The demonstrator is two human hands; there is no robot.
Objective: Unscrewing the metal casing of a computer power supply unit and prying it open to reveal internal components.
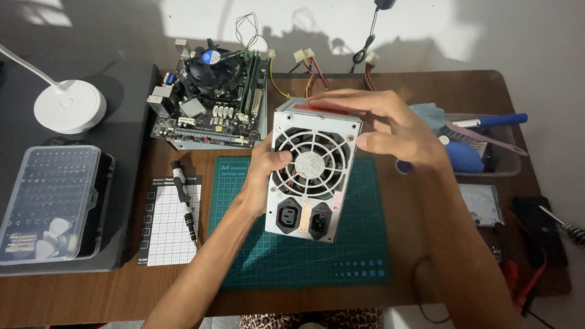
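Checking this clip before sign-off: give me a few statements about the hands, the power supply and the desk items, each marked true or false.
1. Both hands hold the grey power supply above the green cutting mat. True.
2. The left hand lies flat on the motherboard. False: it grips the power supply's left side.
3. The right hand reaches over the unit's top. True.
4. The screwdriver is in the right hand. False: it lies on the white grid pad.
5. The fan grille faces the camera. True.
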